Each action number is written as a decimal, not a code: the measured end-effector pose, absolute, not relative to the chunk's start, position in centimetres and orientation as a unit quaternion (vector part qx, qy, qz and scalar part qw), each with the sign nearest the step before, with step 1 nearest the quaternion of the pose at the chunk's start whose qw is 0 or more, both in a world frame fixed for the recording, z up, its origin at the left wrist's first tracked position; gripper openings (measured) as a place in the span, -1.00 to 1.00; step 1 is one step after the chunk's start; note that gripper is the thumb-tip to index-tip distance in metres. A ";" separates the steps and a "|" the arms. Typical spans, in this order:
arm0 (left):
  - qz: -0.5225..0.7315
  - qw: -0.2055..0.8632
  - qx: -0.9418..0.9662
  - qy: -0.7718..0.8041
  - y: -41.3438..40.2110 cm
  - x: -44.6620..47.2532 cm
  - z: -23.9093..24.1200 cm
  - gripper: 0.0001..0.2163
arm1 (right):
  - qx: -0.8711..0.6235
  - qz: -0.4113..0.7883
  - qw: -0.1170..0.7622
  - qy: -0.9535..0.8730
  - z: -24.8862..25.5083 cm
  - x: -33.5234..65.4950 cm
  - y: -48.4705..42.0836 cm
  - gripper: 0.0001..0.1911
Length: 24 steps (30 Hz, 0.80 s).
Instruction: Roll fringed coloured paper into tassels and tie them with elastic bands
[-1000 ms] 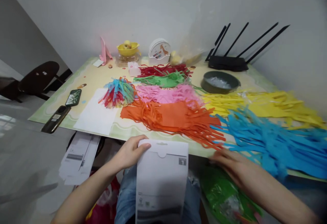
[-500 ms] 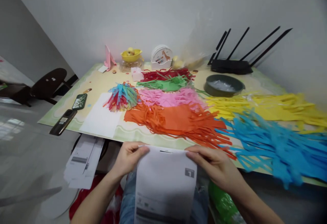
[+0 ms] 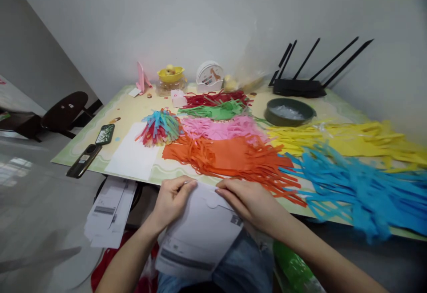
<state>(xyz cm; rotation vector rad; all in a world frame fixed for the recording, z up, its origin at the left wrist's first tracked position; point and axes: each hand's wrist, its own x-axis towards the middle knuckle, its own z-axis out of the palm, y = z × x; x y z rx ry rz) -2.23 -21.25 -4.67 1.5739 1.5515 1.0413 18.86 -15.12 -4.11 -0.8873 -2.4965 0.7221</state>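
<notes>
White printed carton (image 3: 200, 230) tilted over my jeans (image 3: 250, 257), near table (image 3: 168, 171) edge. My left hand (image 3: 171, 201) pinches upper left corner; my right hand (image 3: 250, 200), upper right edge. Judgement: even thumb pressure best limits creasing.

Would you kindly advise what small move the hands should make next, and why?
The right hand might ease open the flap on the white package, since its fingers are at the top edge while the left hand grips one corner.
</notes>
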 end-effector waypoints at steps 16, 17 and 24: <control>0.575 0.261 0.429 0.646 -22.7 -6.8 -8.5 -0.61 | -0.379 0.196 0.298 -0.854 -3.3 18.9 -11.1 -0.62; 0.612 0.238 0.370 0.657 -23.4 -7.5 -9.8 -0.60 | -0.402 0.187 0.335 -0.832 -3.3 19.2 -10.4 -0.58; 0.702 0.540 0.084 0.457 -27.5 -8.1 -15.0 -0.78 | -0.436 0.178 0.406 -0.783 -4.4 18.9 -8.4 -0.50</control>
